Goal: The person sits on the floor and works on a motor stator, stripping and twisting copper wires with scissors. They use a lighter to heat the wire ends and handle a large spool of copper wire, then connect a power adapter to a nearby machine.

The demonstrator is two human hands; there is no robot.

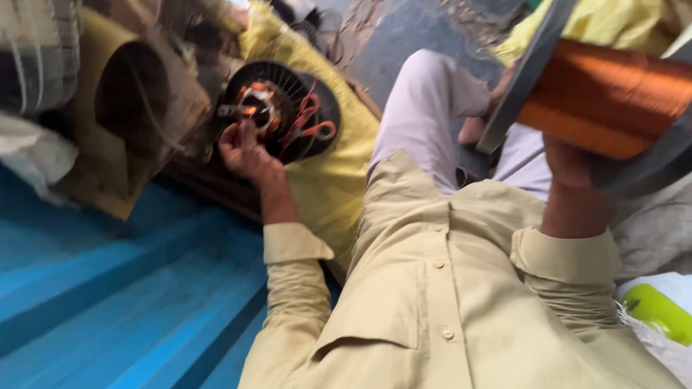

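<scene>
Two-handed work. Held a big spool (613, 97) of copper wire up high in the right hand (569, 164), gripped tight under its grey end. Pinched at the round black motor part (288, 86) with the left hand (245, 150), fingers bent in close on its orange coils. Rested on yellow cloth (328, 184), beside the blue sheet (122, 288). Probably best done slowly: spool kept steady, fingers kept off the red wires (303, 115).

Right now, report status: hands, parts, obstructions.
Left hand touching black motor stator. Right hand holding copper wire spool. Scissors lying on stator.
</scene>
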